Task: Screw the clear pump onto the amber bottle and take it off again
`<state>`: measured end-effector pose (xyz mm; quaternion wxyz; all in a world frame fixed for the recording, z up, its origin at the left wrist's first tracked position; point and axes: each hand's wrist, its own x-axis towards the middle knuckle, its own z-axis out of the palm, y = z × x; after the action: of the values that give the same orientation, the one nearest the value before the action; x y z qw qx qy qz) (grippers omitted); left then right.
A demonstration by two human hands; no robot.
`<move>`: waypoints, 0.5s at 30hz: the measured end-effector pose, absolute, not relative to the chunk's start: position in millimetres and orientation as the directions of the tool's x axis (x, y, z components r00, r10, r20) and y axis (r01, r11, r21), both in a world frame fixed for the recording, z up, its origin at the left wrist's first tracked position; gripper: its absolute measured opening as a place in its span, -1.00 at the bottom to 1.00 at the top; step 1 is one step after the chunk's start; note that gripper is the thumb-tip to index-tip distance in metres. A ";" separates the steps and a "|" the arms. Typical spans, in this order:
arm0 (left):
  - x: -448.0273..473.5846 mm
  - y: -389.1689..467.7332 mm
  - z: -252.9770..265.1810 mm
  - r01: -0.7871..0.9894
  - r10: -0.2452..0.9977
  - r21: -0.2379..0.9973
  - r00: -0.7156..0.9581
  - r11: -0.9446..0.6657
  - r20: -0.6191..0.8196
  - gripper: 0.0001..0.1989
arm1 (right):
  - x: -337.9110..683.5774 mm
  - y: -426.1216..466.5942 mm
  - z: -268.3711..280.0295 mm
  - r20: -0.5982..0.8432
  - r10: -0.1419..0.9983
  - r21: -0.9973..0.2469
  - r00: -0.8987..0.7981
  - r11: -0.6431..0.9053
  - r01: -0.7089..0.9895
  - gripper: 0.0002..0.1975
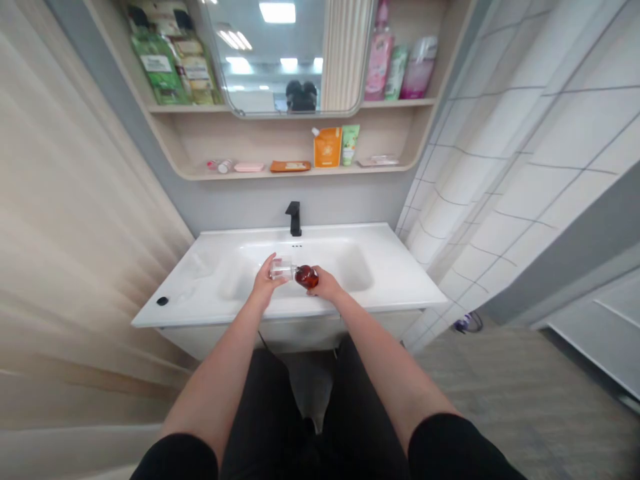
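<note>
Over the front of the white sink [357, 267], my left hand [263, 279] is closed around a small clear cup or jar [281, 269], which is tipped toward the right. My right hand [325, 285] grips a reddish-brown bottle [306, 277] lying nearly on its side. The bottle's neck points left and meets the mouth of the clear container; I cannot tell whether they touch or whether liquid is flowing. Part of the bottle is hidden behind my right fingers.
Behind the basin stands a black faucet [295, 219]. A round black cap [163, 301] lies on the counter's left end. Above, a shelf [190, 177] holds an orange pouch [327, 148], a green tube [349, 145] and several small items. A mirror [280, 67] hangs over it.
</note>
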<state>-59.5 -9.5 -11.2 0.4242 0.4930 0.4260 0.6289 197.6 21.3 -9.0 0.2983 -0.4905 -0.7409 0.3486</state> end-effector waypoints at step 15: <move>-57.4 -10.7 -6.2 -0.112 0.957 0.960 -0.169 -0.256 0.235 0.11 | 197.1 24.0 -11.9 0.093 0.940 -0.807 -0.329 0.265 0.527 -0.24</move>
<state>-57.4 -10.7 -6.2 0.4258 0.4838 0.4369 0.6275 197.1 24.0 -11.9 0.2971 -0.4970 -0.7377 0.3471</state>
